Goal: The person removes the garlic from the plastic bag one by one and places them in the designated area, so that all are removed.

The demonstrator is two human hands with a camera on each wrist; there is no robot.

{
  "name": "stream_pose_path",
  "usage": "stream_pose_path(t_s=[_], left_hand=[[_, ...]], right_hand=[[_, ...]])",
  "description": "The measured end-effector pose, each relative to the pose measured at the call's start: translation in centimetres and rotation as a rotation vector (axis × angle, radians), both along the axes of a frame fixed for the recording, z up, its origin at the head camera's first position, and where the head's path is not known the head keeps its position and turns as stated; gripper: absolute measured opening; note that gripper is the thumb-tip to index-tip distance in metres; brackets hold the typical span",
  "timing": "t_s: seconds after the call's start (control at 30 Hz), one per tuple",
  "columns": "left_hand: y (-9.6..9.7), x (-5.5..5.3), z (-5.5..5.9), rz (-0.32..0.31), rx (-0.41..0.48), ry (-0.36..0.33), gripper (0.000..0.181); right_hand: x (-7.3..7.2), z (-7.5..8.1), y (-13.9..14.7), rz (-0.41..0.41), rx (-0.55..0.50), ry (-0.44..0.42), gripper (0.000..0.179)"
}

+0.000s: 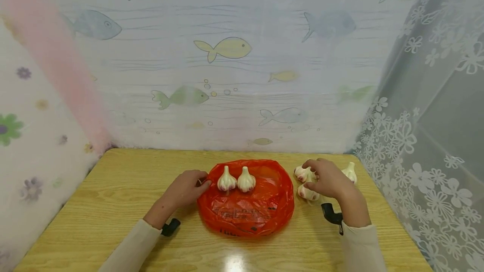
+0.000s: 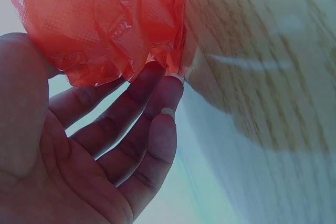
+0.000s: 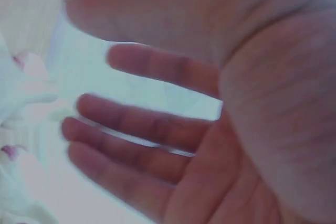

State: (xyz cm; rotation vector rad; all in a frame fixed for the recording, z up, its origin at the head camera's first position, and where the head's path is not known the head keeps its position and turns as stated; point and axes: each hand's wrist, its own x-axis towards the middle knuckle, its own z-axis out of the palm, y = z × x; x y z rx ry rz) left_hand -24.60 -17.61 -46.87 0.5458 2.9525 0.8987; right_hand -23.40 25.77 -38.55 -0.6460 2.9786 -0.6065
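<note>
A red plastic bag [image 1: 245, 226] lies spread with its mouth up on the table, and two garlic bulbs [image 1: 227, 181] rest upright side by side in it. At its left edge my left hand [image 1: 186, 189] grips the rim, the thumb on one side and the fingertips [image 2: 170, 85] on the other in the left wrist view. My right hand [image 1: 328, 178] hovers over more garlic bulbs [image 1: 308, 193] right of the bag, its fingers [image 3: 131, 124] apart and holding nothing. Another garlic bulb [image 1: 350, 173] stands beyond that hand, partly hidden behind it.
Both hands work over a wood-grain table [image 1: 124, 184]. A pale curtain [image 1: 242, 70] printed with fish hangs behind its far edge, and a sheer flowered curtain [image 1: 416, 179] borders the right side. Black curved pieces [image 1: 171, 227] sit at both wrists.
</note>
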Motion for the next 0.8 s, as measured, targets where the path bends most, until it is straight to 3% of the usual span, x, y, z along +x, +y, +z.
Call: stream_pose_path(t_s=[0.17,0.3,0.53,0.8], left_hand=[[0.0,0.0,0.1,-0.011,0.004,0.017,0.009],[0.0,0.0,0.2,-0.02,0.007,0.03,0.009],[-0.1,0.0,0.0,-0.014,-0.003,0.017,0.009],[-0.1,0.0,0.2,-0.025,0.005,0.023,0.009]], right_hand=[[0.0,0.2,-0.9,0.015,-0.053,0.175,0.034],[-0.1,0.1,-1.7,0.023,-0.103,0.258,0.032],[-0.1,-0.5,-3.5,0.037,-0.172,0.283,0.035],[-0.1,-0.7,-5.3,0.106,-0.208,0.295,0.035]])
